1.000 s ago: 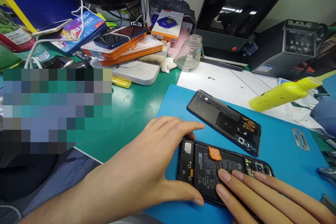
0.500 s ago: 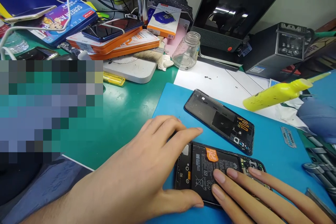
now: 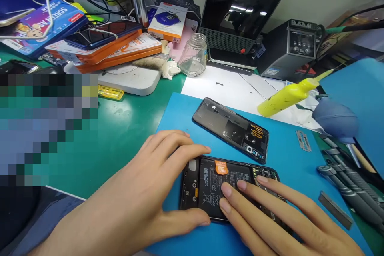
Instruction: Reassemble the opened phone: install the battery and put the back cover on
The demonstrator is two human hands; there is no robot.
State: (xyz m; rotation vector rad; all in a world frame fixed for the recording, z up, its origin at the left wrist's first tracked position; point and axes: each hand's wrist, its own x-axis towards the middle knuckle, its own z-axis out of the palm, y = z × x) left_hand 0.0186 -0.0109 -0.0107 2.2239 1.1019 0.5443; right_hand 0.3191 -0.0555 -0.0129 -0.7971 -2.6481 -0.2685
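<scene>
An opened phone [image 3: 207, 186] lies on a blue mat [image 3: 168, 124], its black battery, an orange tab and part of the circuit board exposed. Across the phone's left end, my left hand [image 3: 147, 176] holds it, thumb at the near edge and fingers at the far edge. My right hand [image 3: 279, 216] rests with fingers stretched out and spread over the battery and the board end, covering part of them. Just beyond lies the detached back cover [image 3: 231, 128], inner side up, with camera openings at its right end.
At right are a yellow bottle [image 3: 283, 98], a blue-grey air blower [image 3: 336, 118], several screwdrivers [image 3: 345, 184], a blade [image 3: 303, 141] and a dark metal bar [image 3: 335, 210]. A glass jar [image 3: 194, 56], boxes [image 3: 120, 50] and a tilted screen [image 3: 240, 12] stand behind.
The view has swung to the right, so everything appears shifted left. Both hands keep nearly the same places on the phone.
</scene>
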